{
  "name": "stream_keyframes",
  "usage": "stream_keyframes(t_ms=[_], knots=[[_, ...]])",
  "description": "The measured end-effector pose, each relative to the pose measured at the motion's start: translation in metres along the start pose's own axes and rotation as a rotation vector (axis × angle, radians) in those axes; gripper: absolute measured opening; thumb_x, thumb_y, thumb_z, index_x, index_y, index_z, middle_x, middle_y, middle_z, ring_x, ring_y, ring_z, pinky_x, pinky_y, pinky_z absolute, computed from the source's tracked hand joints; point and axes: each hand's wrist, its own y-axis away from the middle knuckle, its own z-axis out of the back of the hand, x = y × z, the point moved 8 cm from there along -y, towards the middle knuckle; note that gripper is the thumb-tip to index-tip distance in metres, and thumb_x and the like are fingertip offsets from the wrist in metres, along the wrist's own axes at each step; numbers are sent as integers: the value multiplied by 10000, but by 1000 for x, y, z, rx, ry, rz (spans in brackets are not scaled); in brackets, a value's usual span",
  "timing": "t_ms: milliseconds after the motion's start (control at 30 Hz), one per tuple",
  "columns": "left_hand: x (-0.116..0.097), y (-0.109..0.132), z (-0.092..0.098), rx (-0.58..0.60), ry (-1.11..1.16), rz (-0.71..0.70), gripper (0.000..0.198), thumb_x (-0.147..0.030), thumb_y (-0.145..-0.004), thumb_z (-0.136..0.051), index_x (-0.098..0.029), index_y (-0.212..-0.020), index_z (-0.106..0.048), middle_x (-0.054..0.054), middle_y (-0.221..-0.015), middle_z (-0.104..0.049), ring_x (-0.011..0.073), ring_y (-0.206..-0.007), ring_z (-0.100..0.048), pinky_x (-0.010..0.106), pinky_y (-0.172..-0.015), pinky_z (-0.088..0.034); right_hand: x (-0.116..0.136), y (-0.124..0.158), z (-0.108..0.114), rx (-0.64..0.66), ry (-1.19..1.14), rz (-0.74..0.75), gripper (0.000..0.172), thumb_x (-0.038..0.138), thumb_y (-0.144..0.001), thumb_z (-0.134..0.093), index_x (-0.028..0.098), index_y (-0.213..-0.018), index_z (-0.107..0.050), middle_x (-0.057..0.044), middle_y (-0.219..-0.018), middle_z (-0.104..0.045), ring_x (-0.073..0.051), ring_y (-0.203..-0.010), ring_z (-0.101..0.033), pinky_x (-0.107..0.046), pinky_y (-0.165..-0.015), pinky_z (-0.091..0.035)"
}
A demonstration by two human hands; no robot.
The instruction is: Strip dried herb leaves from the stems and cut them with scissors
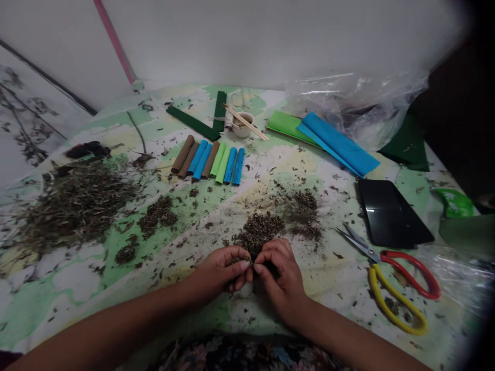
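Note:
My left hand point(224, 269) and my right hand point(280, 273) meet at the near middle of the table, fingers curled and thumbs pressed together over a pinch of dried crumbled herb. Just beyond the fingertips lies a small heap of the same dark herb point(260, 232). What exactly sits inside the fingers is mostly hidden. A row of several rolled paper tubes point(211, 161), brown, blue and green, lies farther back.
A big pile of dried stalks point(77, 203) covers the left. Scissors point(390, 281) with red and yellow handles and a black phone point(390, 214) lie right. Blue and green paper sheets point(328, 139), a plastic bag point(359, 103) and a small cup with sticks point(243, 123) sit at the back.

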Motion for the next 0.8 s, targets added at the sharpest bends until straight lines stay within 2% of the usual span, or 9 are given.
stream_keyframes(t_ms=[200,533,800], knots=[[1,0,1,-17,4,21,311,-407,-725,-665,-154,-836,-523,-18,-608,-595,55,-431,-437,187,-409,-254,0,1,-1,1,5,7,56,161,-818,-519,198,-813,-561,-37,-846,-519,-193,-862,-457,-357,-766,-380],[0,1,-3,34,-61,17,308,-418,-740,-647,-153,-829,-519,-17,-620,-587,54,-450,-436,187,-419,-252,2,-1,-7,73,25,34,156,176,-859,-431,192,-729,-515,-28,-798,-500,-185,-829,-447,-367,-775,-364],[-1,2,-4,51,-79,5,253,-385,-770,-625,-159,-818,-522,-20,-640,-586,53,-464,-442,187,-434,-271,3,0,-6,75,14,36,151,173,-862,-414,200,-734,-490,-23,-794,-489,-185,-823,-444,-385,-798,-352]])
